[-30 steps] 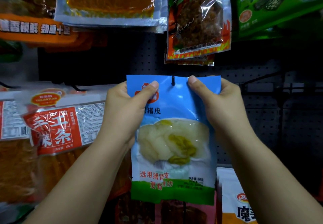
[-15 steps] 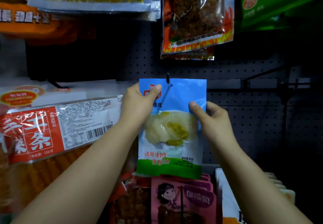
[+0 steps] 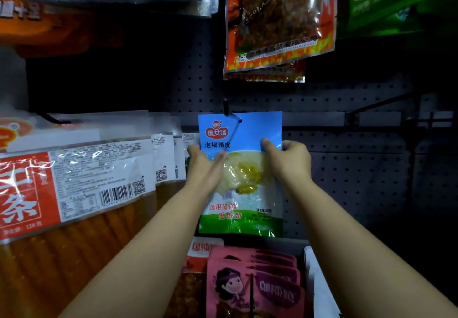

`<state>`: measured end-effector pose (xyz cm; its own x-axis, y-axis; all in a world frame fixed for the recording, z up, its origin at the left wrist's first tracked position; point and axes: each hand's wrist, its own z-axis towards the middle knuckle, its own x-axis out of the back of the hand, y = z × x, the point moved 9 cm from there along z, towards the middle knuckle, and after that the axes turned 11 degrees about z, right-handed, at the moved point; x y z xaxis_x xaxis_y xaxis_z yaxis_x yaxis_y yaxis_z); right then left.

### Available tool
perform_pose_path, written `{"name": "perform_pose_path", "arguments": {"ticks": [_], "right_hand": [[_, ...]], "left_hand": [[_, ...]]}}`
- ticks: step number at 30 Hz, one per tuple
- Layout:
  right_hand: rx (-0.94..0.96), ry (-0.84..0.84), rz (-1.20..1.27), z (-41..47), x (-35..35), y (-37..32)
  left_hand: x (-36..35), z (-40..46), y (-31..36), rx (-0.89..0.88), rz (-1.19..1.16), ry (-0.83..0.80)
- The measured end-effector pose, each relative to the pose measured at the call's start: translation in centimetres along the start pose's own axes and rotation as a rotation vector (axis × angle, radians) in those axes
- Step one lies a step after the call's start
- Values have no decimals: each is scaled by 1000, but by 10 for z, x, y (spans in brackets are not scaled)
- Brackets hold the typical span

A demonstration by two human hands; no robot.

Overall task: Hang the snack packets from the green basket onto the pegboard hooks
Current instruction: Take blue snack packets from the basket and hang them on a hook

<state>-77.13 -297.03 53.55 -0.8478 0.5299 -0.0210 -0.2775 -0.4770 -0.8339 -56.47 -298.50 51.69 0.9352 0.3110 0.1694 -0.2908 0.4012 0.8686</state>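
Note:
A blue and green snack packet (image 3: 247, 131) with pale pickled contents hangs on a black pegboard hook (image 3: 226, 108); the hook's wire passes through the hole near the packet's top edge. My left hand (image 3: 204, 162) pinches the packet's left side at mid height, thumb on the front. On the right side, at about the same height, my right hand (image 3: 287, 159) grips the edge. The packet sits far back on the hook, close to the dark pegboard (image 3: 359, 169). The green basket is not in view.
Red and orange packets (image 3: 74, 181) hang in a row to the left. Above hang a flame-printed packet (image 3: 277, 20) and a green one (image 3: 396, 0). Pink packets (image 3: 255, 285) hang below. A bare hook (image 3: 371, 109) juts out to the right.
The packet has slid back along the hook toward the pegboard. Both hands have dropped from its top corners to its middle sides, and my arms have stretched forward.

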Motion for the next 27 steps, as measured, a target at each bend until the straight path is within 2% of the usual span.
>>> {"name": "perform_pose_path", "arguments": {"ticks": [6,11,18,22,24,27], "right_hand": [[93,-116,84,-26,0,35],[-31,-230,135,-54,-5,90],[-145,-185,40,-56,-7,118],[-191,-183,-33,-72,5,128],[-245,-199,-43,-86,15,131],[-307,-239,71,-115,28,123]], "left_hand": [[5,-26,-31,14,-12,78],[-4,-43,-68,65,116,57],[-8,-44,-111,215,102,108],[-14,-66,-136,301,55,36],[-13,-83,-141,286,56,-2],[-2,-113,-131,159,41,-35]]}}
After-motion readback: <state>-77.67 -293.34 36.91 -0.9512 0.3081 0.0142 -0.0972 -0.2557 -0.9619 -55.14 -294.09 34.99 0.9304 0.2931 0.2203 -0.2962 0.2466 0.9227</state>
